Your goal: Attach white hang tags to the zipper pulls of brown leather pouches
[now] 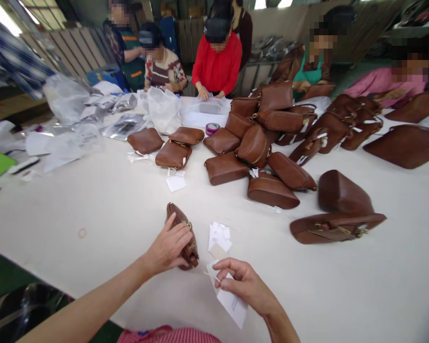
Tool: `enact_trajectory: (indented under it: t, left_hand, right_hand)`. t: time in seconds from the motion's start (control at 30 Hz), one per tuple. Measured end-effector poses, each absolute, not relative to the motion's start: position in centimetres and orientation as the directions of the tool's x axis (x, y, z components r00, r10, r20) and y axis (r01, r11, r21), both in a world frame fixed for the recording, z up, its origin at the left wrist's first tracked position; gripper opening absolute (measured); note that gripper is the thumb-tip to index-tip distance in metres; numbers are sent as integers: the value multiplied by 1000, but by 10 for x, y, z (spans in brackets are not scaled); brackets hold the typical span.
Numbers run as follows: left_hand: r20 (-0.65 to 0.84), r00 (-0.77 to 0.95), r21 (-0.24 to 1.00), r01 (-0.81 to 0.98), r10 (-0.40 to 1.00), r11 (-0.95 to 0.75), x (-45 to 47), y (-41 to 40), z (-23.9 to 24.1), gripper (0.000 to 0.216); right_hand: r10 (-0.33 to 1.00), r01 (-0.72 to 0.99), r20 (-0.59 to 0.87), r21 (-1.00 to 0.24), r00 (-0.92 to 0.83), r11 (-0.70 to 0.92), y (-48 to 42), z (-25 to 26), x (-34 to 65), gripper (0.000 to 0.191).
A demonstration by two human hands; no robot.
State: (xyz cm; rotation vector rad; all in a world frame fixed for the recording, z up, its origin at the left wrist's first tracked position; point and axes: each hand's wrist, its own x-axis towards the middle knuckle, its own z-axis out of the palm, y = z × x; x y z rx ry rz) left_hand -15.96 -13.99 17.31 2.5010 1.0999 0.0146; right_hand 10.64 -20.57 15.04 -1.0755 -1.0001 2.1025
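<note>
1. Our left hand [168,247] grips a small brown purse [183,236] at lower centre of the frame, fingers wrapped over its top edge by the brass clasp.
2. The purse stands on its edge on the white table [110,209]; its long axis runs from upper left to lower right, the far end pointing towards the upper left.
3. Our right hand [245,283], just right of the purse, pinches a white paper tag [232,302] between thumb and fingers.
4. More loose tags [219,237] lie just beside the purse.
5. A heap of brown bags [257,147] fills the upper centre; other people work along the far edge.
</note>
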Motion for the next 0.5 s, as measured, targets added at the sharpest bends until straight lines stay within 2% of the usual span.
enact_trajectory:
  t: [0.13,0.3,0.5]
  left_hand:
    - [-126,671,423,703,731,-572,-147,-150,164,50]
    - [-45,635,568,651,771,-504,-150,-154,154,52]
    - [-113,685,611,619,719,-494,-150,-150,170,56]
  right_hand:
    - [765,-261,-394,-777,-508,-573,-204,164,112,37]
    - [775,-236,-381,-802,-504,-548,-199,160,116,33]
    - [784,-221,-328,-837,-528,-500,-187,167,100,25]
